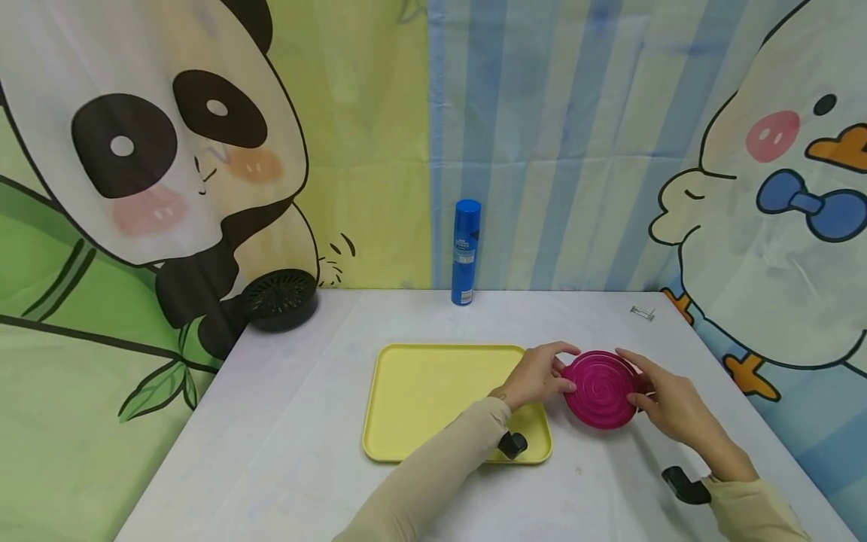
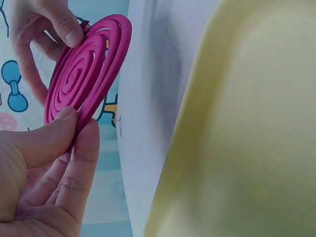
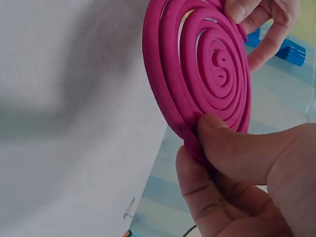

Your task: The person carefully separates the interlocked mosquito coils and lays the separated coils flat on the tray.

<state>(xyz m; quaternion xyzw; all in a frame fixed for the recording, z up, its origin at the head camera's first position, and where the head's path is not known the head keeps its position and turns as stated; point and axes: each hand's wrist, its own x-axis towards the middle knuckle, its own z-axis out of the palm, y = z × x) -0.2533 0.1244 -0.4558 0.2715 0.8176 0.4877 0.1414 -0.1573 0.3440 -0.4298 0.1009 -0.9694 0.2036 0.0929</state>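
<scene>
Both hands hold a round magenta mosquito coil [image 1: 601, 390] up off the white table, its spiral face turned toward the head camera. My left hand [image 1: 537, 375] pinches its left edge, thumb in front and fingers behind. On the opposite edge, my right hand [image 1: 679, 410] grips it the same way. Thin gaps show between the windings of the coil [image 3: 190, 59] in the right wrist view. A yellow tray [image 1: 433, 399] lies under my left forearm, just left of the coil.
At the back middle stands a blue spray can [image 1: 465, 252]. A round black slotted container [image 1: 281, 299] sits at the table's back left corner. Toward the back right lies a small metal piece [image 1: 642, 313]. Printed curtains hang behind the white table [image 1: 284, 452].
</scene>
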